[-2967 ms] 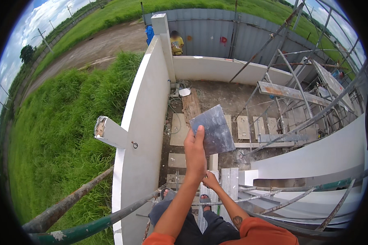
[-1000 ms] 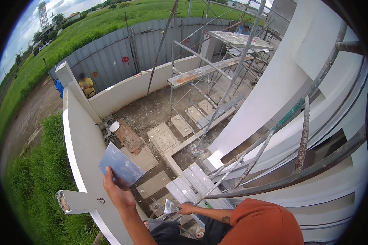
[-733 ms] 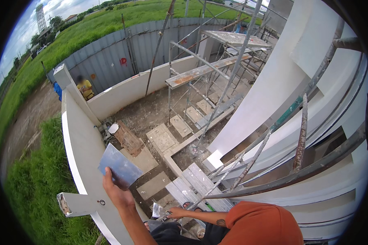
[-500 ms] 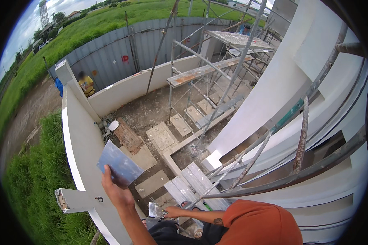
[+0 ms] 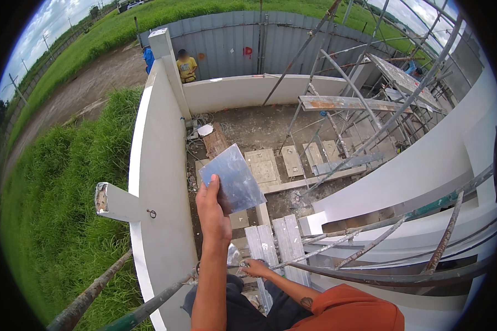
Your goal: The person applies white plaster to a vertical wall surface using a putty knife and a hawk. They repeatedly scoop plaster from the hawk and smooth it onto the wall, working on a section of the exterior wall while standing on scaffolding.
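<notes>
one left hand (image 5: 212, 212) pinching a grey square plate (image 5: 232, 179) raised above its fingers

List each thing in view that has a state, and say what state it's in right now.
Left hand: raised, gripping the flat plate.
Flat plate: held up, tilted.
Right hand: low, on a scaffold pole.
Scaffold pole: slanted, fixed.
White wall: standing, smooth.

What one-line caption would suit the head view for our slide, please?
Left hand raises a flat grey plate beside a white wall; right hand grips a scaffold pole.
</notes>
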Tool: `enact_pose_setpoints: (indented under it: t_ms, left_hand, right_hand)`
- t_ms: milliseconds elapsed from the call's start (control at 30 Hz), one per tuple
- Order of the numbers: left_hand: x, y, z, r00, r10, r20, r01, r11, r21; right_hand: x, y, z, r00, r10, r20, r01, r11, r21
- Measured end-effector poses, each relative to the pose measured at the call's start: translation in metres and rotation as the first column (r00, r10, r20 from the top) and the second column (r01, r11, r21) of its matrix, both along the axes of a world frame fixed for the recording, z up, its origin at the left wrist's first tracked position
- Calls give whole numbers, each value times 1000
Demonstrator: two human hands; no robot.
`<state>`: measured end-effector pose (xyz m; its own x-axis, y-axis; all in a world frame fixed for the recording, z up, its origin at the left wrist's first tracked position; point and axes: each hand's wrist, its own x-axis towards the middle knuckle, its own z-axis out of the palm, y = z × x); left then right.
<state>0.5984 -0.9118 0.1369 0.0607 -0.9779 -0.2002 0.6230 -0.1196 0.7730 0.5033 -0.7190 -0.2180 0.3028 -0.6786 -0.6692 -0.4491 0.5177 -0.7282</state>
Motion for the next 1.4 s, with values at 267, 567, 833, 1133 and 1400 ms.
enact_pose_setpoints:
  t_ms: [267, 567, 833, 1133, 1400]
  left_hand:
    - [2, 5, 14, 998, 41, -42, -39, 998, 44]
    - [-9, 1, 1, 1000, -19, -23, 19, 1000, -16]
    - [8, -7, -12, 1000, -31, -1, 31, 993, 114]
    - [-16, -10, -19, 993, -36, -116, 49, 993, 111]
    - [-54, 6, -42, 996, -83, -18, 85, 983, 162]
  right_hand:
    - [8, -1, -9, 981, -95, 166, 81, 992, 93]
    - [-6, -16, -15, 884, -332, 329, 314, 943, 110]
    - [-10, -31, 3, 866, -392, 310, 388, 918, 77]
    - [-37, -55, 107, 486, -634, 601, 632, 730, 259]
    - [-97, -90, 273, 621, -627, 470, 772, 592, -230]
